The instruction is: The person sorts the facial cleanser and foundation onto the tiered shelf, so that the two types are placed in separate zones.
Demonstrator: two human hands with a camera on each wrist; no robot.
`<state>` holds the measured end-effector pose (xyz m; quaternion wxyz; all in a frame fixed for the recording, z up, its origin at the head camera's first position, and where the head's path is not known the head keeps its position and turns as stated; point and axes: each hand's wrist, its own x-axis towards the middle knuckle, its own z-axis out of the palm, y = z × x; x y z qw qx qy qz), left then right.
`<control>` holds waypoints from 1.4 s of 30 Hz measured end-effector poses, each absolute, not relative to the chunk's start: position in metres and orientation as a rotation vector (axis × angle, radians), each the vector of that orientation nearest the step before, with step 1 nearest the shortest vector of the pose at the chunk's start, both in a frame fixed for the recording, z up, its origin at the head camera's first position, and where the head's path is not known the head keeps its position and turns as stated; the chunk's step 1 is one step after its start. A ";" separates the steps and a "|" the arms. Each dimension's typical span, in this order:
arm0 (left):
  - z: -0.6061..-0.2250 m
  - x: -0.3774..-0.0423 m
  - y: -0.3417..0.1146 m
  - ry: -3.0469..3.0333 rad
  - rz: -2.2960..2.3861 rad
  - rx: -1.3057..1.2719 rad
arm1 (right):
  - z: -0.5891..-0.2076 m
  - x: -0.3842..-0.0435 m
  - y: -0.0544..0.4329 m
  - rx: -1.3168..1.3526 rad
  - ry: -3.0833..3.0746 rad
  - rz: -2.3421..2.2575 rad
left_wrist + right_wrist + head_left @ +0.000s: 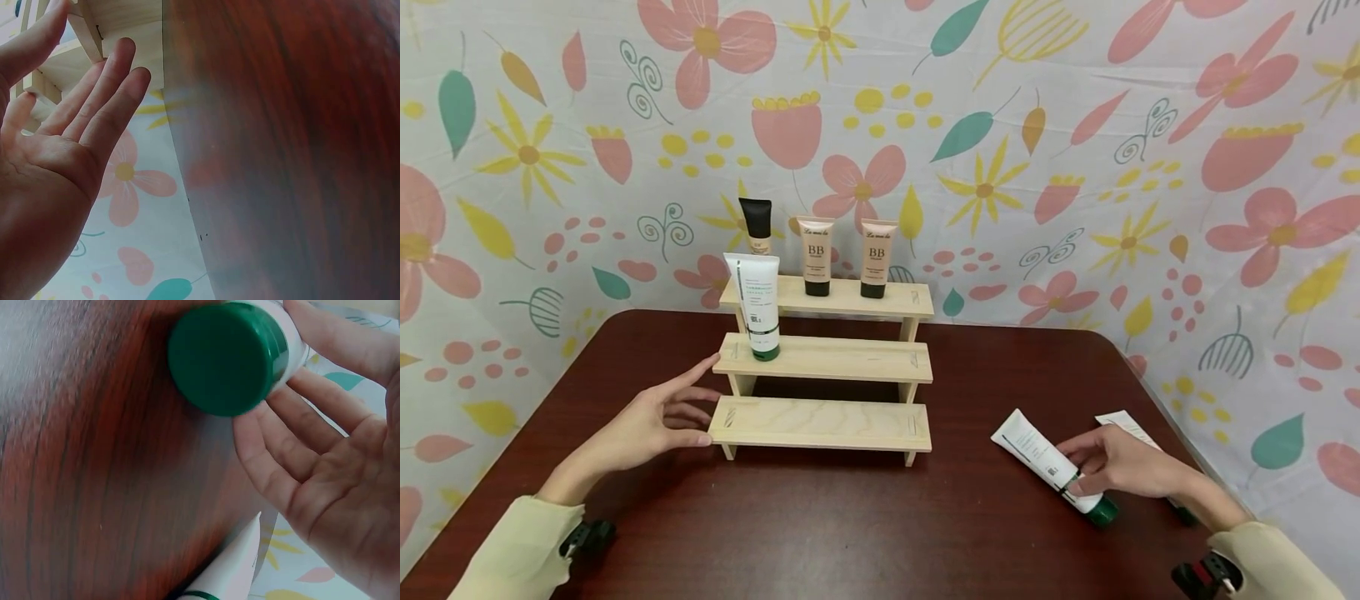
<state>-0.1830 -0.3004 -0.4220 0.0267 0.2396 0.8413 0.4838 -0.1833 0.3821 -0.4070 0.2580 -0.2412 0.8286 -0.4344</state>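
A three-step wooden display stand (823, 421) stands on the table. My left hand (647, 425) rests against its left side, fingers extended and fingertips touching the edges of the steps. With my right hand (1116, 467) I hold a white squeeze tube (1033, 450) between thumb and fingers; its green cap (219, 359) points toward me. Beneath that hand, a second white tube (1126, 423) lies on the table, partly hidden. Another white tube (760, 300) stands upright on the middle step, at its left end.
On the top step stand two beige BB cream tubes (817, 254) and, at the left, a black-topped tube (756, 218) partly hidden by the white one. The dark red wooden table (850, 525) reaches back to a floral cloth (865, 100).
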 end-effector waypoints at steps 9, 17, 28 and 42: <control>-0.422 -0.183 -0.300 2.604 1.486 0.739 | -0.403 -0.180 0.366 -0.568 2.313 -1.220; -0.422 -0.183 -0.301 2.608 1.490 0.739 | -0.399 -0.179 0.349 -0.574 2.403 -1.256; -0.423 -0.185 -0.302 2.617 1.460 0.709 | -0.398 -0.177 0.329 -0.509 2.508 -1.350; -0.421 -0.184 -0.301 2.605 1.463 0.715 | -0.374 -0.174 0.288 -0.538 2.498 -1.429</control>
